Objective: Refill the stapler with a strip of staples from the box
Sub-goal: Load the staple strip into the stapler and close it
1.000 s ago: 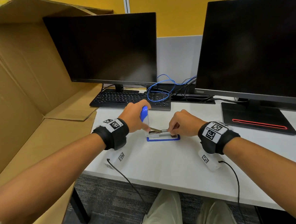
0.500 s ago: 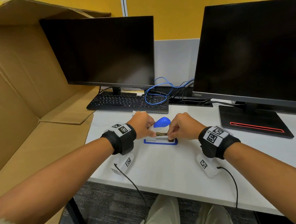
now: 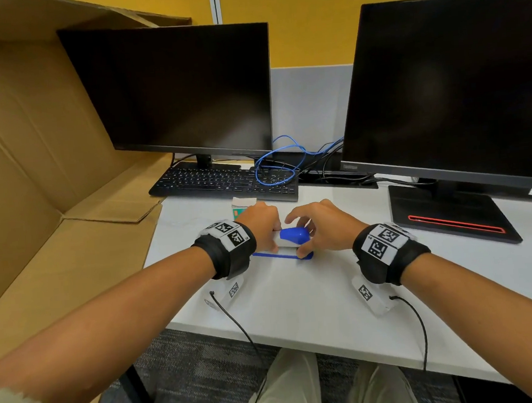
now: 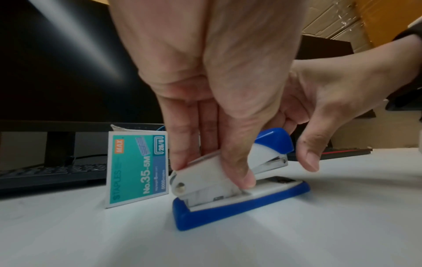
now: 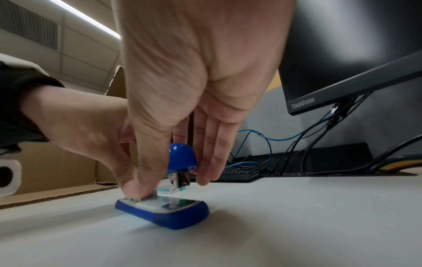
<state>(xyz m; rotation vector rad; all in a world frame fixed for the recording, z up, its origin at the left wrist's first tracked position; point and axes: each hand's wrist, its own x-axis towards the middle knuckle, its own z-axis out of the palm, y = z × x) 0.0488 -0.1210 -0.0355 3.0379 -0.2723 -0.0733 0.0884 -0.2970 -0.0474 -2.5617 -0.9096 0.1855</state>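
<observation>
A blue-and-white stapler (image 3: 292,235) lies on the white desk (image 3: 296,300), its top down over the magazine. My left hand (image 3: 270,235) pinches its white rear body between thumb and fingers (image 4: 213,173). My right hand (image 3: 306,239) hovers at the front with fingers loosely spread beside the blue cap (image 5: 182,159). In the left wrist view its thumb (image 4: 309,159) hangs clear of the stapler's nose. The teal staple box (image 4: 138,168) stands upright just behind my left hand (image 3: 243,206). No staple strip shows.
A black keyboard (image 3: 225,182) and a loop of blue cable (image 3: 275,166) lie behind the box, under two dark monitors (image 3: 172,91) (image 3: 452,87). A black stand base with a red line (image 3: 448,217) sits at right. Cardboard sheets (image 3: 37,186) flank the desk's left side.
The stapler's top stood upright a second ago and has swung down shut. My right hand has left the magazine and now spreads around the stapler's front.
</observation>
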